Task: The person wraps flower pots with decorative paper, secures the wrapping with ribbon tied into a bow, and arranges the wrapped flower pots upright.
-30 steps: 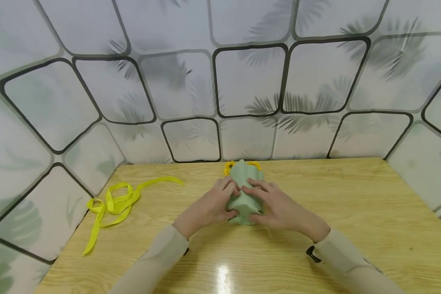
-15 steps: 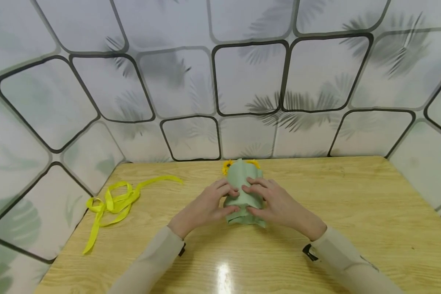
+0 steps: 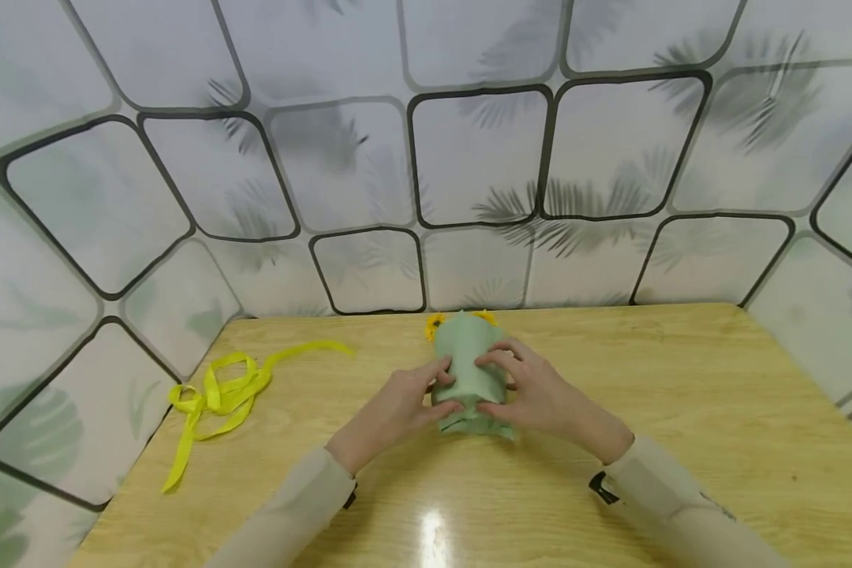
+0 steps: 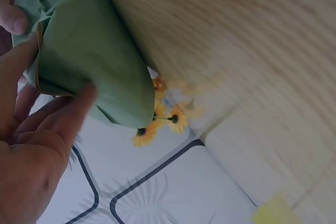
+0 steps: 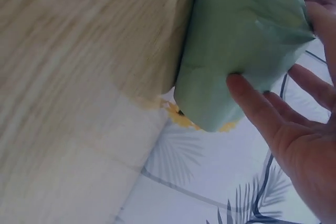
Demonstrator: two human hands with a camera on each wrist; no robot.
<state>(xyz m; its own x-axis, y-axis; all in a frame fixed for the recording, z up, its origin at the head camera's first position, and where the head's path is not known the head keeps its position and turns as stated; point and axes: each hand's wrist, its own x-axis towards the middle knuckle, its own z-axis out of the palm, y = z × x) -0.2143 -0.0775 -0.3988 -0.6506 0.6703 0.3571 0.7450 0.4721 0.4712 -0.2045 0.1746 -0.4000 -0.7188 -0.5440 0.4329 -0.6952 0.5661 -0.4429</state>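
A bundle of light green wrapping paper (image 3: pixel 466 371) lies on the table in the middle of the head view, with yellow sunflower-like blooms (image 3: pixel 435 325) showing past its far end. My left hand (image 3: pixel 396 410) holds its left side between thumb and bent fingers. On the opposite side my right hand (image 3: pixel 543 401) grips the paper the same way. In the left wrist view the thumb lies at a folded edge of the paper (image 4: pixel 94 51). Fingertips press on the wrap (image 5: pixel 236 30) in the right wrist view. The stems are hidden inside.
A loose, looped yellow ribbon (image 3: pixel 237 390) lies at the left of the wooden table (image 3: pixel 681 394). Just behind the table stands a backdrop cloth (image 3: pixel 479 158) with leaf and frame patterns, close to the blooms.
The fingers of both hands have shifted on the paper, and more of its middle shows between them. The bundle has moved very slightly left. The ribbon stays put.
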